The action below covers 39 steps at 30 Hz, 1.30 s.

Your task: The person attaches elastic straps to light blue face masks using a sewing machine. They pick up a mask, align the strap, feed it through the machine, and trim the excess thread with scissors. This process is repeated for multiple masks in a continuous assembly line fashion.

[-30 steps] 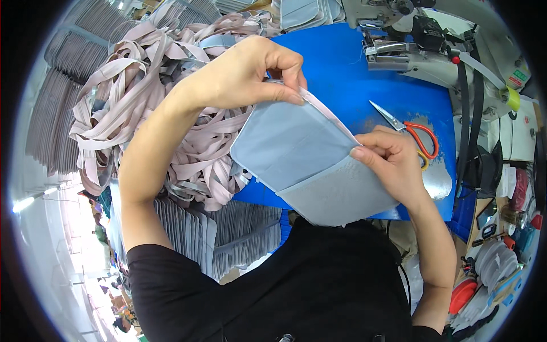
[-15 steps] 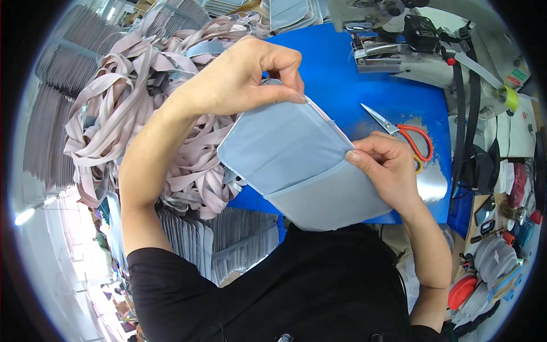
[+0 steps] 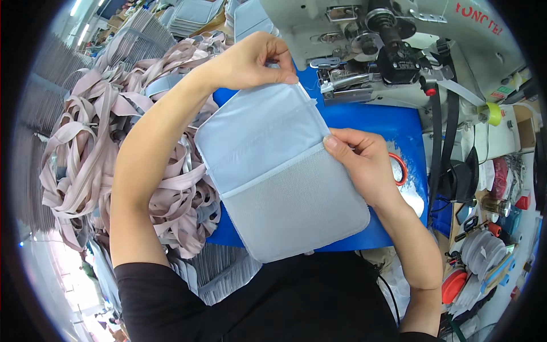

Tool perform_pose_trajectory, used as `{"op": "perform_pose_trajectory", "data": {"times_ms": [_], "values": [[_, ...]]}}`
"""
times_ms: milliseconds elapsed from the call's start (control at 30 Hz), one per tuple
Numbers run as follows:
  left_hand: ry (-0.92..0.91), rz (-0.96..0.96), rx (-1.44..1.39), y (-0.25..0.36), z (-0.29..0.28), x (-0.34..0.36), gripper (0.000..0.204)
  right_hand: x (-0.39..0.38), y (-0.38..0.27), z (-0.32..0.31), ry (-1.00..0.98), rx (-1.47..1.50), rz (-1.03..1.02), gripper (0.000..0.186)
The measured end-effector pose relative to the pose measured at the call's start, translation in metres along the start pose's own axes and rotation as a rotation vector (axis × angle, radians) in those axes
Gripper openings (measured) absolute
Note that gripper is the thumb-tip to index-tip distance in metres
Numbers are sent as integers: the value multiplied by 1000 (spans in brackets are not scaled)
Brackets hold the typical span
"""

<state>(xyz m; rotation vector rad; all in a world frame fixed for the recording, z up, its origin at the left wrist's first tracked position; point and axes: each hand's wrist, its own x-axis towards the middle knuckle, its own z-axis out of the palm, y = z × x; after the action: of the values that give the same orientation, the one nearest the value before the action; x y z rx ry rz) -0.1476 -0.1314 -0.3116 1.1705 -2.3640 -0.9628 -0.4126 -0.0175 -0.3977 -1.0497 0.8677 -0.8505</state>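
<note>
A light blue-grey fabric panel [image 3: 262,131] with a grey mesh pocket [image 3: 290,211] across its lower part is held up in front of me. My left hand [image 3: 256,62] pinches its top corner, fingers curled over the edge. My right hand [image 3: 359,157] grips the right edge at the pocket's top band, thumb on the front. Red-handled scissors [image 3: 401,168] lie on the blue work surface [image 3: 376,117], mostly hidden behind my right hand.
A heap of pink-grey strips [image 3: 85,159] lies at the left, beside stacked grey panels [image 3: 34,108]. More panels [image 3: 194,11] sit at the back. A sewing machine [image 3: 396,60] stands at the back right, with assorted items [image 3: 484,251] on the right.
Both hands have moved with the panel, which now stands more upright and shows more of the mesh pocket. The view has shifted, and the scissors are now mostly covered.
</note>
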Motion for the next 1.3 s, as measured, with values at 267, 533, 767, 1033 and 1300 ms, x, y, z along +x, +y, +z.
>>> {"op": "perform_pose_trajectory", "data": {"times_ms": [267,533,767,1033,1300], "values": [[29,99,69,-25,-11,21,11,19,-7,3,77,23,10,33],[110,31,402,-49,-14,35,26,30,-6,2,131,31,-33,34],[116,157,415,-51,-15,64,30,42,-3,5,199,158,-65,34],[231,313,368,-64,0,62,36,36,-6,9,194,208,-16,31],[527,-114,689,41,53,-33,50,45,-2,9,125,371,34,26]]}}
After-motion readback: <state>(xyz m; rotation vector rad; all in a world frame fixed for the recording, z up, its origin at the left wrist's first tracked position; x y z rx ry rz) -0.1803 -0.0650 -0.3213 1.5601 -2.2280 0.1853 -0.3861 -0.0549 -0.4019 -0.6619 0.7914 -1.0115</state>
